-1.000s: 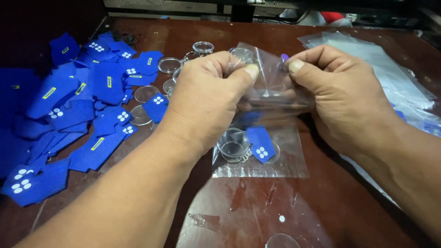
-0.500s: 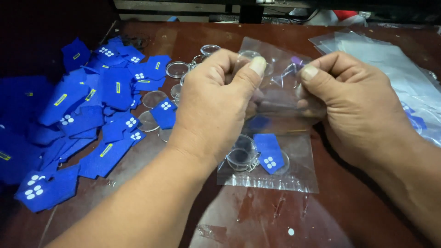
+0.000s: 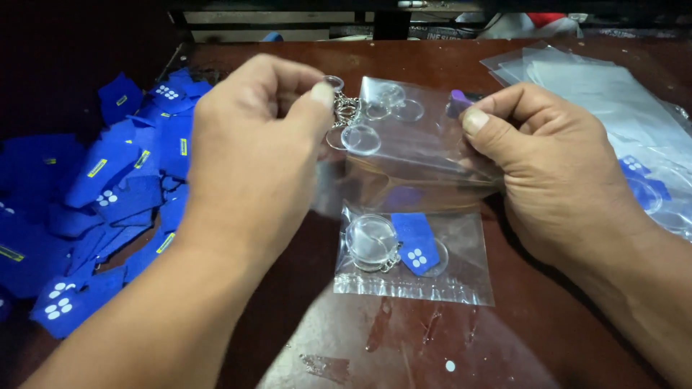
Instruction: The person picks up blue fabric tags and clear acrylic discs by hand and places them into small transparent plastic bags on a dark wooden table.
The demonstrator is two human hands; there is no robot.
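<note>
Overhead, both hands work above a dark brown counter (image 3: 548,346). Left hand (image 3: 252,158): thumb and forefinger pressed together, grip pinching a clear round keyring (image 3: 344,108) by its metal chain, right at the open mouth of a clear plastic bag (image 3: 414,148). Right hand (image 3: 548,173): grip pinching the bag's far edge between thumb and fingers, holding the bag up off the counter, slightly tilted. A small purple piece (image 3: 458,101) shows at the right fingertips; cannot tell what it is.

Below the held bag, flat on the counter between the 2 wrists, lies 1 sealed clear bag (image 3: 461,281) holding a round clear keyring and a blue tag with white dots (image 3: 417,243).

Left of the left forearm: a loose heap of blue tags (image 3: 108,194), some showing white dots, some a yellow bar, spread to the counter's left edge. Behind the held bag, a few loose clear discs (image 3: 396,101) show through the plastic.

Right of the right hand: a stack of empty clear bags (image 3: 605,86), and near the frame edge more filled bags (image 3: 659,194) with blue tags inside, partly cut off.
</note>
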